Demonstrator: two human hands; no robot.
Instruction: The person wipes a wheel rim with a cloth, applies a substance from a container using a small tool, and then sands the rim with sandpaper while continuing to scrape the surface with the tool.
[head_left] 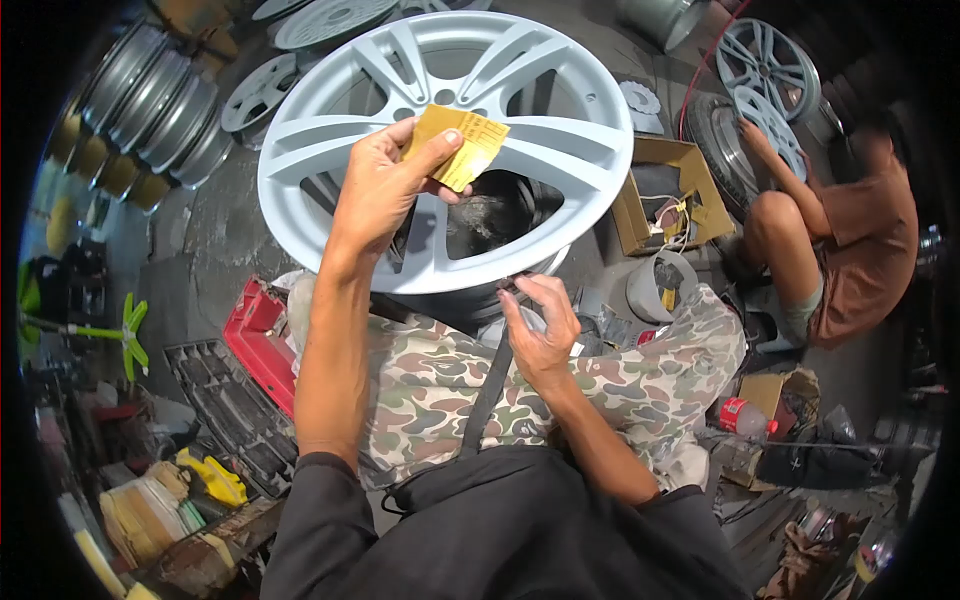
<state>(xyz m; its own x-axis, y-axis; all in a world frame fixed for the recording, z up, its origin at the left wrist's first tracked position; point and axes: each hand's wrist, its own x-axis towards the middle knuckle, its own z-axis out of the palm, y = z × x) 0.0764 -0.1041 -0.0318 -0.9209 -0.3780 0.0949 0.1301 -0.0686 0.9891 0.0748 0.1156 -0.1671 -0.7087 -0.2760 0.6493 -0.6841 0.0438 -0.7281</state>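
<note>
My left hand [385,185] is closed on a piece of yellow sandpaper [455,148] with dark print on its back, the thumb pressed flat over it. The paper is above the hub area of a light grey alloy wheel rim [295,205], which lies face up in front of my knees on a dark support. Below the rim's near edge, my right hand [545,335] has its fingers bent and the thumb apart from them, with nothing visible between. A dark strap [488,395] hangs across my camouflage-patterned trousers or cover beside that hand.
A cardboard box [672,195] and a grey bucket [660,285] stand right of the rim. Further right, a person [865,245] crouches at another wheel [770,130]. Stacked rims [155,100] stand at left, near a red plastic case [258,335]. A bottle [745,415] lies at lower right.
</note>
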